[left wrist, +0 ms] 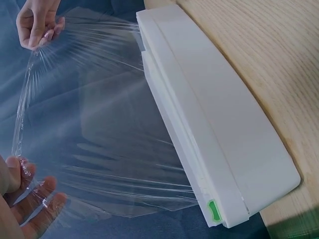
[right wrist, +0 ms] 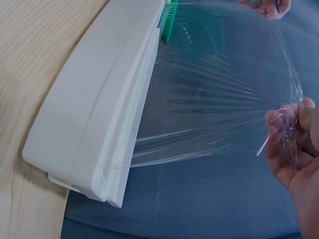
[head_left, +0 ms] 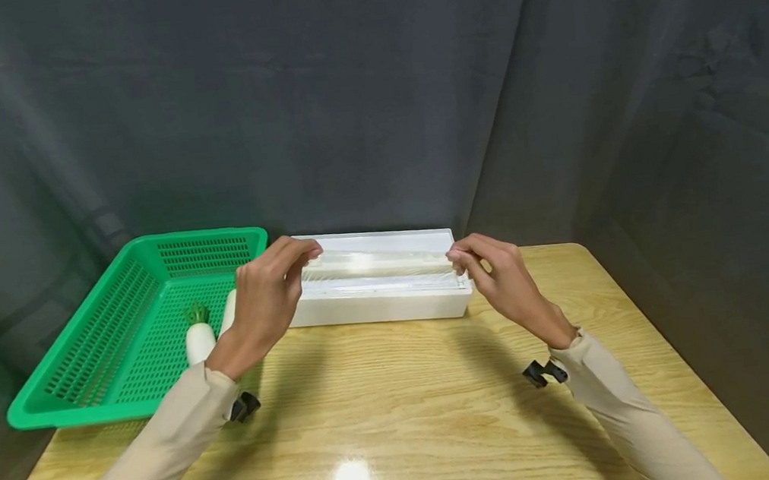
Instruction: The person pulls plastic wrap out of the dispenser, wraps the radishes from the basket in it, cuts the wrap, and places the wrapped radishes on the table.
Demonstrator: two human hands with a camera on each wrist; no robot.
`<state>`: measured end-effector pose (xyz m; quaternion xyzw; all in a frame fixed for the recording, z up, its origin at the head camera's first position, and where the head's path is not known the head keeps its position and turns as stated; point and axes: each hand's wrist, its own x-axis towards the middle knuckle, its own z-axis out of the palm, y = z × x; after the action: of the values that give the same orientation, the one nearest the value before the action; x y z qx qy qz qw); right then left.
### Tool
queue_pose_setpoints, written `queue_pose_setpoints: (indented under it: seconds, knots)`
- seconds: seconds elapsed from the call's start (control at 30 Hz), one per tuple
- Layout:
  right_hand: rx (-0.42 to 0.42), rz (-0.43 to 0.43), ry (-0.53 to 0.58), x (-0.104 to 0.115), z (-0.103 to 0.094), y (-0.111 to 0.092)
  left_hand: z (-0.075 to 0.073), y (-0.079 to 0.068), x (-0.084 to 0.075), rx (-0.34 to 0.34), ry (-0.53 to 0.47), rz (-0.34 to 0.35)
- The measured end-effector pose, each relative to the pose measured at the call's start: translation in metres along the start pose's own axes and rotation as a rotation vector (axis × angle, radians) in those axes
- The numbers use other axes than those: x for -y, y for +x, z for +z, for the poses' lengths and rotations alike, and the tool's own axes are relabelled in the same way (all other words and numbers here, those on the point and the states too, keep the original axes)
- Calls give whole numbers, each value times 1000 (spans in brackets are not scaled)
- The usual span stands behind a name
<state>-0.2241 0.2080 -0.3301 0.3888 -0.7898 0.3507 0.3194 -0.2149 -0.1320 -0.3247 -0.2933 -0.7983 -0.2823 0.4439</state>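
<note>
On the left of the desk (head_left: 398, 399) we see a green basket (head_left: 125, 412) with slotted walls; in it lies a white radish (head_left: 199, 341) with a short green leafy top, and beside that a second white shape (head_left: 228, 312), mostly hidden behind the left hand (head_left: 265, 292). To the right of the basket, at the far side of the desk, sits a long white box (head_left: 377, 309), with clear film (left wrist: 109, 134) drawn out of it along its length. We see the left hand's thumb and forefinger pinching one corner of the film, its other fingers loosely apart. The right hand (head_left: 503, 275) has thumb and fingers curled together on the opposite corner, where the film is bunched. Between the hands the sheet hangs stretched and creased. On the box's left end we notice a small green tab (left wrist: 214, 211), too small for us to read any marking.
</note>
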Motion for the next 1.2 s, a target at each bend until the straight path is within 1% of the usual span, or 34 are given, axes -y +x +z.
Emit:
queue_pose_setpoints:
  seconds: [0.23,0.4,0.67,0.83,1.0,1.2]
  knots:
    - [11,24,40,3,-3,1,-3,2,-2,-9,-1,18]
    - [12,22,52,5,-5,2,-3,3,-3,-23,-7,29]
    - [-9,0,40,5,-6,2,-4,4,-4,-61,-18,47]
    - [-13,-16,25,6,-7,4,-6,5,-4,-62,-15,58]
    - [-7,-13,19,8,-9,5,-7,7,-6,-76,-18,62]
    - [0,-23,14,11,-12,5,-9,7,-7,-66,-5,66]
